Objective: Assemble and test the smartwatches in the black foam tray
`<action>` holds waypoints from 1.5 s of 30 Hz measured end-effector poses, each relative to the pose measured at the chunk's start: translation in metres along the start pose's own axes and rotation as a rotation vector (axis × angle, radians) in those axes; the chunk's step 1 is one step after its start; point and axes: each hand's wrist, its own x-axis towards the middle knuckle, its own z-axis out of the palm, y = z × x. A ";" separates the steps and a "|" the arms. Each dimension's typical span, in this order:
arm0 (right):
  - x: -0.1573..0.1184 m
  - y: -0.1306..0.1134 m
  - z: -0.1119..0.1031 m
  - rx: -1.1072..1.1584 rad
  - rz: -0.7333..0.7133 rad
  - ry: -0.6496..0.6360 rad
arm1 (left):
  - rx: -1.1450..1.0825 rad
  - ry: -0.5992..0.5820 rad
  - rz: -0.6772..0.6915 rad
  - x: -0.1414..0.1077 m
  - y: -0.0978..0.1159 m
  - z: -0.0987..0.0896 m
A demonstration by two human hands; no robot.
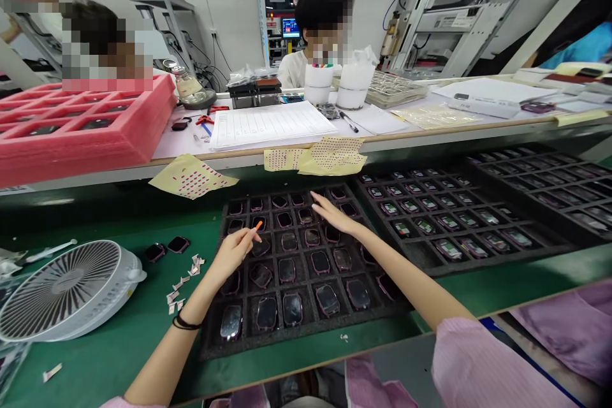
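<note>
My left hand is closed, pinching a small thin orange piece whose kind I cannot make out. It hovers over the left part of a black foam tray, which is split into compartments. Most compartments in view contain a dark, rounded-square watch-like unit, such as this watch case near the front. Over the tray's back right part, my right hand is open with fingers stretched out. Its fingertips are close to the back rows; whether they touch a unit I cannot tell. The hands cover some compartments.
More foam trays of units extend to the right. On the left are a white fan, two loose watch cases and small scraps. A raised shelf holds a pink foam tray and papers. A person sits opposite.
</note>
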 end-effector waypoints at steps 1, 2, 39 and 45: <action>-0.003 0.000 -0.008 0.020 0.007 0.084 | 0.016 0.015 0.004 -0.002 -0.001 -0.006; -0.008 0.001 -0.017 0.002 0.011 0.164 | 0.032 0.037 0.005 -0.005 -0.001 -0.013; -0.084 -0.114 0.015 1.493 0.246 0.279 | -0.155 -0.393 0.156 -0.014 0.053 0.091; -0.084 -0.117 0.016 1.356 0.207 0.351 | -0.107 -0.414 0.163 -0.012 0.053 0.086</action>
